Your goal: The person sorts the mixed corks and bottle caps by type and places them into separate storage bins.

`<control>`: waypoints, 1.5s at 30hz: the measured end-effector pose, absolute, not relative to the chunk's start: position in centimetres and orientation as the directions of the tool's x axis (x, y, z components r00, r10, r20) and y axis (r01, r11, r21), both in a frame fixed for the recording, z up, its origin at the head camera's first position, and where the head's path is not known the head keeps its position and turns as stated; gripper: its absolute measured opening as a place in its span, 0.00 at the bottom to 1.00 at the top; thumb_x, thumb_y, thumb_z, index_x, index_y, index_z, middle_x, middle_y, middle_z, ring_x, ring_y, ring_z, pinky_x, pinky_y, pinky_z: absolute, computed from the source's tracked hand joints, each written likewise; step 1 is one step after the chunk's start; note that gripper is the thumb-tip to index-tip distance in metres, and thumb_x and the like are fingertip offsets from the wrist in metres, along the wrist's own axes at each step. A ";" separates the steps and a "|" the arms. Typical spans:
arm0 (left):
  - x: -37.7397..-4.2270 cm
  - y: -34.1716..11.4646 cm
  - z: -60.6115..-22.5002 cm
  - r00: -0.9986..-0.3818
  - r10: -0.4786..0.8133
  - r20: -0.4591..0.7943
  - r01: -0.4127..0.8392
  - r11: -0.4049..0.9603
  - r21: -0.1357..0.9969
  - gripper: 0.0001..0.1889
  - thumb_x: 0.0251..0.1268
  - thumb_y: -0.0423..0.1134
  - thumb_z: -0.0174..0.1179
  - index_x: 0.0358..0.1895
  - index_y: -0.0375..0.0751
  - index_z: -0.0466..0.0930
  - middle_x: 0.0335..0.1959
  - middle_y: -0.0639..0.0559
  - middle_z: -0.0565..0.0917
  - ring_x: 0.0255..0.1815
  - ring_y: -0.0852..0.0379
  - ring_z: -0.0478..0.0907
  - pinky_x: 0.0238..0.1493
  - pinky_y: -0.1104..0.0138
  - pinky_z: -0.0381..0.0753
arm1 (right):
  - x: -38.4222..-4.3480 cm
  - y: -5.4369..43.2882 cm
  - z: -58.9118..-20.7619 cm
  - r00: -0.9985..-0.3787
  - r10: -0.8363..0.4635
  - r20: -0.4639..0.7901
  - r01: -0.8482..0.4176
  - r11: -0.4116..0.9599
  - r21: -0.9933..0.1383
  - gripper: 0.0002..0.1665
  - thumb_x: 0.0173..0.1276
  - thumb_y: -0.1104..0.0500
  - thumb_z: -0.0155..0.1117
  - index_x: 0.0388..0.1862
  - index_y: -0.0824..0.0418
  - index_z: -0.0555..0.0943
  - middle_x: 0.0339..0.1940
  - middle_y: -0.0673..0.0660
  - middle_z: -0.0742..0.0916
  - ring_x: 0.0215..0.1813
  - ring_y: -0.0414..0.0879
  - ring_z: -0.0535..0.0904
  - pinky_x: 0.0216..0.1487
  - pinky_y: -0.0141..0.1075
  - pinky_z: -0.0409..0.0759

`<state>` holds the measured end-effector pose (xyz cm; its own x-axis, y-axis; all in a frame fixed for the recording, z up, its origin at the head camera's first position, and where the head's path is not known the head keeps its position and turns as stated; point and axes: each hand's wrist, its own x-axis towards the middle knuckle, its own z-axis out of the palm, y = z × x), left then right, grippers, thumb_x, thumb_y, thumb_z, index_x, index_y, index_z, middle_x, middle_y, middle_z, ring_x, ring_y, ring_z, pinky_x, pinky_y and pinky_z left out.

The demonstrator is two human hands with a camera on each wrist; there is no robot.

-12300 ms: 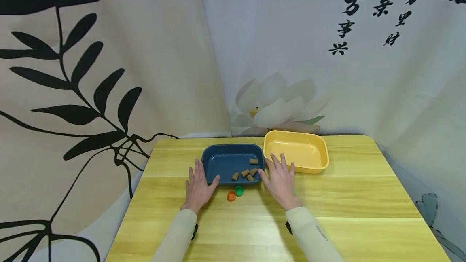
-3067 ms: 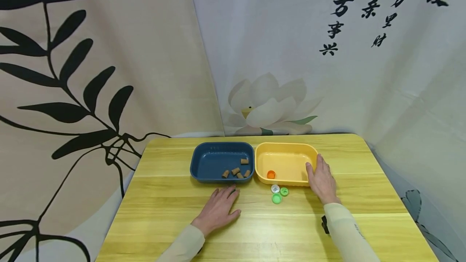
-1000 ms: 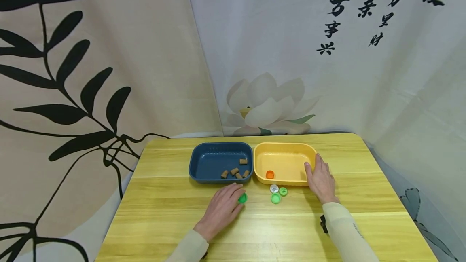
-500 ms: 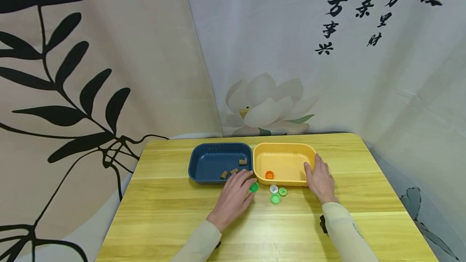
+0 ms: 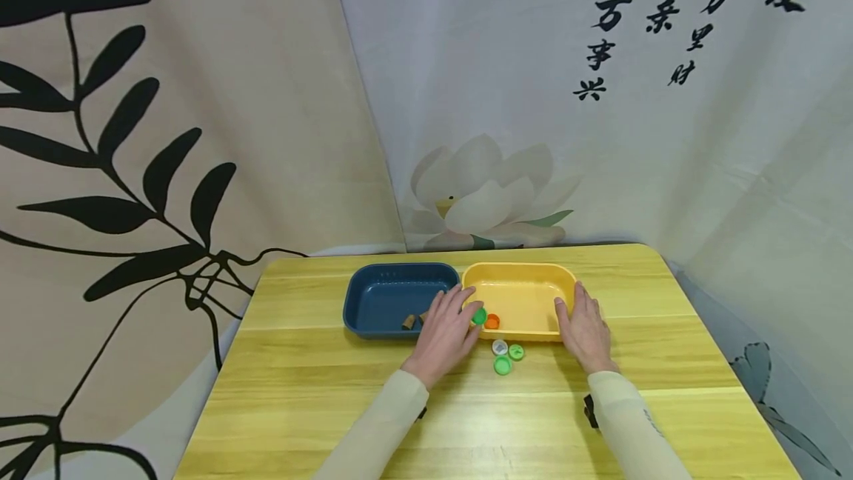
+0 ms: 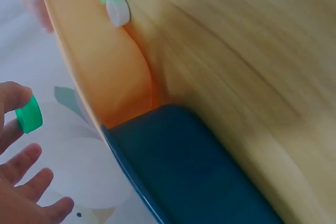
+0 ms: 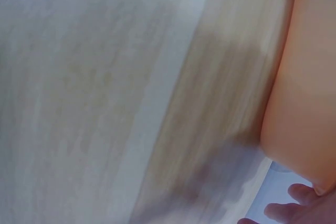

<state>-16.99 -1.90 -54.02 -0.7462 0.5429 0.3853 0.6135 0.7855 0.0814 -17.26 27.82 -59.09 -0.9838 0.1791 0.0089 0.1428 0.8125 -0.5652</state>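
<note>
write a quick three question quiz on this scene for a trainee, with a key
1. The left hand pinches a cap between thumb and finger. Which colour is it? a) white b) green c) orange
2. True or false: the orange cap lies inside the yellow tray.
3. How many caps lie on the table in front of that tray?

Key: 1. b; 2. true; 3. three, one white and two green
</note>
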 end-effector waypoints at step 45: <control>-18.0 -4.2 -56.4 -0.896 0.384 0.221 0.431 0.871 0.235 0.38 0.77 0.61 0.55 0.82 0.49 0.60 0.84 0.43 0.54 0.84 0.37 0.48 0.74 0.30 0.50 | -17.3 28.1 -59.0 -0.989 0.150 0.006 0.119 0.812 -0.572 0.49 0.84 0.34 0.31 0.85 0.70 0.42 0.83 0.74 0.55 0.79 0.78 0.49 0.70 0.75 0.56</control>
